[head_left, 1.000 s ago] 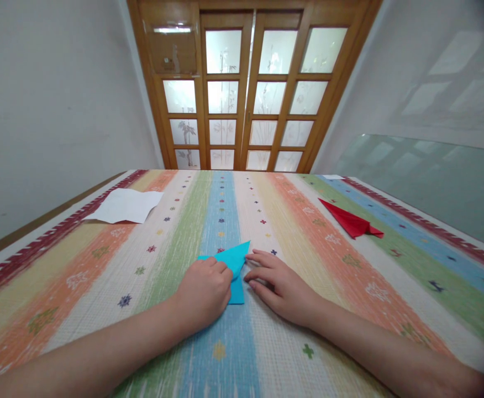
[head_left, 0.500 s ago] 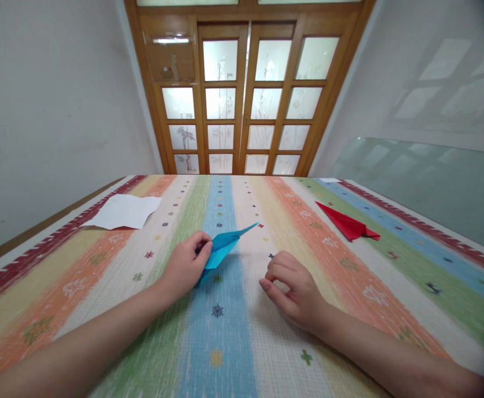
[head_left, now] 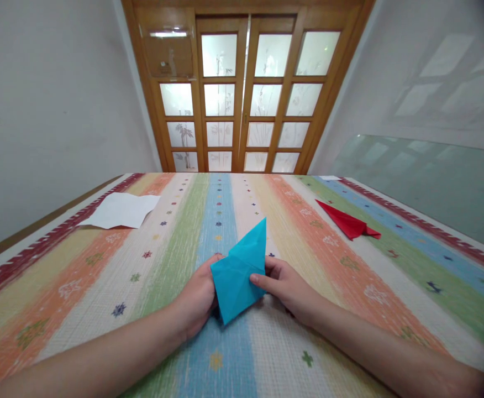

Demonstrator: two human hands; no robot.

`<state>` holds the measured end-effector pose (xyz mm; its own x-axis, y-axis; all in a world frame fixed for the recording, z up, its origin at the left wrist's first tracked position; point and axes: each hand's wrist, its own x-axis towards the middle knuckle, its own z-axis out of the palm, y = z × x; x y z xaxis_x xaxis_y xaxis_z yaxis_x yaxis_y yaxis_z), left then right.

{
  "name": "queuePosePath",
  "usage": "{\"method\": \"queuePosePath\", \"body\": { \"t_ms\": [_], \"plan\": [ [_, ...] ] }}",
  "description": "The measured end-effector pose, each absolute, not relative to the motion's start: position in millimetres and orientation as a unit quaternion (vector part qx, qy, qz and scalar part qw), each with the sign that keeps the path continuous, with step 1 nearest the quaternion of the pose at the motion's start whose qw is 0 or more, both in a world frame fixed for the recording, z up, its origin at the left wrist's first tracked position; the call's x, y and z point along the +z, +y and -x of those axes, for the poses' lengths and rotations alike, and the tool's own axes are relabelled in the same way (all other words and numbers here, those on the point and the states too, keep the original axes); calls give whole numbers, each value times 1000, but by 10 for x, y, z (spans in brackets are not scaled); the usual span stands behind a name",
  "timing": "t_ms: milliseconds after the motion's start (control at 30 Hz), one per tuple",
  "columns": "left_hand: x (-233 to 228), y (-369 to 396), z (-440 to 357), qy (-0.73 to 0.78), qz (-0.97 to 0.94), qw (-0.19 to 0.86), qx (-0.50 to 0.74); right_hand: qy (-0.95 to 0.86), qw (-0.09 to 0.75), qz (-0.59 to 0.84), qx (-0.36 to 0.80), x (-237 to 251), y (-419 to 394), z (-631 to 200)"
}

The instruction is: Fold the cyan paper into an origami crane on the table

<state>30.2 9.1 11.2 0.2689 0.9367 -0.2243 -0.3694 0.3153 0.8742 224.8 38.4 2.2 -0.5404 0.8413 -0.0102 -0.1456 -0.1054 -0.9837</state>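
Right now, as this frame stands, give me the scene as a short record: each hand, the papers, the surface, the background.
Left hand: at the left edge of the blue paper, fingers mostly hidden
Right hand: grips its right side, thumb in front
Blue paper: folded, one point upward
Red paper: folded, lying to the right
White sheet: lying to the left
Surface: striped tablecloth
Background: wooden doors with glass panes

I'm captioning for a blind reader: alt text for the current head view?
A left hand and right hand hold folded blue paper over a striped tablecloth. Folded red paper lies at right, a white sheet at left; glass-paned doors stand beyond.
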Motion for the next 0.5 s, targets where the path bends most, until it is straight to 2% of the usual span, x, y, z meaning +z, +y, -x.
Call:
{"method": "queuePosePath", "body": {
  "t_ms": [133, 233, 400, 500],
  "plan": [
    [115, 153, -235, 382, -326, 745, 439, -521, 358, 341, 696, 24, 410, -2284],
    [155, 269, -104, 363, -354, 784, 358, -520, 346, 333, 706, 26, 422, -2306],
    [219, 364, 35, 378, -440, 771, 263, -576, 235, 360, 695, 75, 392, -2302],
    [192, 342, 20, 377, -455, 762, 264, -605, 214, 355, 680, 102, 367, -2281]
  ]
}}
